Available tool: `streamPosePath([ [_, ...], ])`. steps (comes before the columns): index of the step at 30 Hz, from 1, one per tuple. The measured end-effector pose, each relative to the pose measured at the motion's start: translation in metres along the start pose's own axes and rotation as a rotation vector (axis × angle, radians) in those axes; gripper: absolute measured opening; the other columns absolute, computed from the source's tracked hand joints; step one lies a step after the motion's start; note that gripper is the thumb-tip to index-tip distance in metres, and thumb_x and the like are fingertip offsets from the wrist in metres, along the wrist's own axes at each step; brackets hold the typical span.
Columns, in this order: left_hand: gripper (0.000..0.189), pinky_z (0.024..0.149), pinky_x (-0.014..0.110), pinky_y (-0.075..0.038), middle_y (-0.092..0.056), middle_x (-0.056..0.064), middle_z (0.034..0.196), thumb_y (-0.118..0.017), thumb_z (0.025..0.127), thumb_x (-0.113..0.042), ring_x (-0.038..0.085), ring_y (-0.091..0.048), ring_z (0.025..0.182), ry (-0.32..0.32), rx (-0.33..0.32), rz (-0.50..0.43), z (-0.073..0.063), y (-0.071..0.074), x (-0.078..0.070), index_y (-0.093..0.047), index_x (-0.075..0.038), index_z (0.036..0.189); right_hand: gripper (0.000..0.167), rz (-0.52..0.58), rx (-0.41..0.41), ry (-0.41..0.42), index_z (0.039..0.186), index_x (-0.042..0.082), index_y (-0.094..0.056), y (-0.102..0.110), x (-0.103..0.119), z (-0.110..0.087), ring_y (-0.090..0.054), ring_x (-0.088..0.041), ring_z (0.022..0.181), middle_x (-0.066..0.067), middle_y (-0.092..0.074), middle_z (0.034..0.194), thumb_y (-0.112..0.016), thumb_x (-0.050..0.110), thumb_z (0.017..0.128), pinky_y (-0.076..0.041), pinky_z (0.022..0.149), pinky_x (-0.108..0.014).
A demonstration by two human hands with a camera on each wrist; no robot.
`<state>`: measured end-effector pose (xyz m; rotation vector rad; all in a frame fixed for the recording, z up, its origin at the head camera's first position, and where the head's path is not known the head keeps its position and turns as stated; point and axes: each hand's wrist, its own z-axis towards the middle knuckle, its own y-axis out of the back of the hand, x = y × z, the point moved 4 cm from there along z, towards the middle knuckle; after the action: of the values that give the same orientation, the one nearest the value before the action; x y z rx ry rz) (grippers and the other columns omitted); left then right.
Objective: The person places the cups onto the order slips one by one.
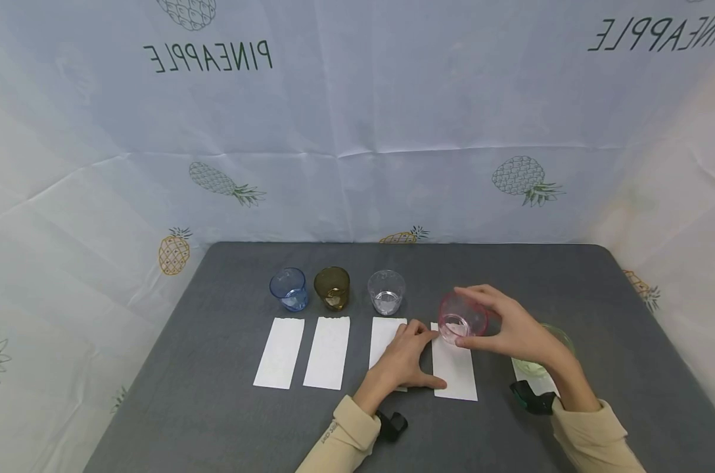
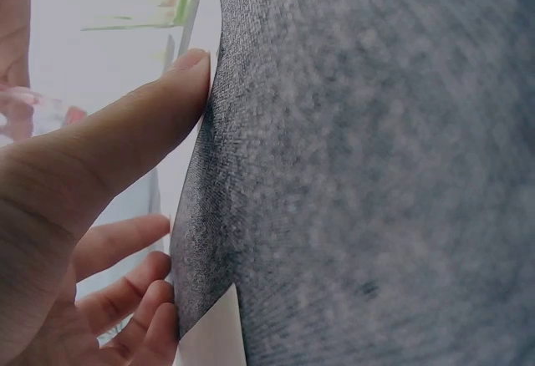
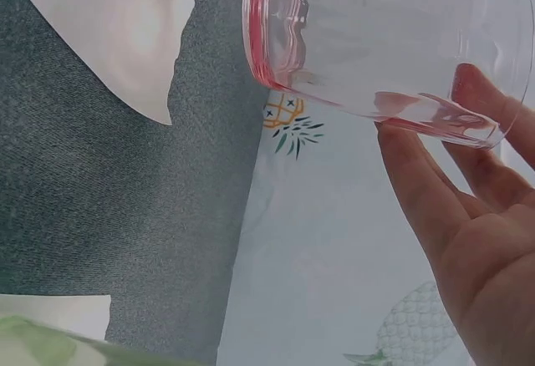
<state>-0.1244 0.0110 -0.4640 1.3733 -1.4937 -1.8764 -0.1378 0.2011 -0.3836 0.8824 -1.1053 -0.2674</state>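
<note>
My right hand (image 1: 514, 332) holds a pink-tinted clear glass (image 1: 462, 317) between thumb and fingers. In the right wrist view the pink glass (image 3: 359, 40) is tilted, with a red rim, and fingers grip its side. Below it in the head view lies a white paper strip (image 1: 457, 374). My left hand (image 1: 400, 360) rests at that strip's left side, thumb and index finger spread and touching its edge. Part of another white strip (image 1: 381, 335) shows from under the left hand. The thumb (image 2: 142, 128) is stretched out in the left wrist view.
A blue glass (image 1: 289, 288), a brown glass (image 1: 332, 288) and a clear glass (image 1: 387, 291) stand along the back of the grey table (image 1: 204, 368). Two more paper strips (image 1: 279, 353) lie at left. A green glass (image 1: 535, 366) on white paper is partly hidden by the right forearm.
</note>
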Motion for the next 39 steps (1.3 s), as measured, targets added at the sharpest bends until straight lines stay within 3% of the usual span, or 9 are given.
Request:
streamPosePath([
  [7, 0.085, 0.092, 0.023, -0.049, -0.056, 0.003, 0.127, -0.093, 0.07, -0.048, 0.014, -0.048, 0.107, -0.006, 0.001, -0.005, -0.001, 0.0, 0.0, -0.061, -0.015, 0.141, 0.079, 0.041, -0.014, 0.029, 0.147, 0.012, -0.054, 0.002, 0.004, -0.011, -0.061, -0.018, 0.111, -0.009, -0.059, 0.133, -0.09, 0.026, 0.078, -0.057, 0.082, -0.031],
  [25, 0.085, 0.092, 0.023, -0.048, -0.055, 0.003, 0.125, -0.093, 0.07, -0.048, 0.014, -0.046, 0.106, -0.006, -0.001, -0.027, -0.001, 0.0, 0.001, -0.06, -0.014, 0.142, 0.077, 0.068, 0.017, 0.011, 0.148, 0.018, -0.053, -0.007, -0.002, -0.027, -0.055, 0.001, 0.113, -0.007, -0.058, 0.135, -0.089, 0.028, 0.08, -0.056, 0.084, -0.03],
  [31, 0.085, 0.093, 0.024, -0.049, -0.055, 0.003, 0.125, -0.093, 0.07, -0.048, 0.014, -0.047, 0.106, -0.007, -0.002, -0.023, -0.001, 0.0, 0.001, -0.061, -0.014, 0.141, 0.077, 0.106, 0.039, -0.007, 0.146, 0.015, -0.055, -0.013, -0.003, -0.027, -0.057, 0.0, 0.111, -0.008, -0.058, 0.135, -0.089, 0.03, 0.079, -0.056, 0.079, -0.028],
  [39, 0.085, 0.093, 0.024, -0.049, -0.055, 0.003, 0.123, -0.093, 0.07, -0.048, 0.014, -0.048, 0.106, -0.008, -0.009, -0.012, -0.001, 0.0, 0.001, -0.061, -0.015, 0.141, 0.077, 0.121, 0.064, 0.0, 0.145, 0.013, -0.056, -0.022, -0.007, -0.027, -0.06, -0.017, 0.109, -0.008, -0.058, 0.136, -0.089, 0.032, 0.078, -0.054, 0.075, -0.026],
])
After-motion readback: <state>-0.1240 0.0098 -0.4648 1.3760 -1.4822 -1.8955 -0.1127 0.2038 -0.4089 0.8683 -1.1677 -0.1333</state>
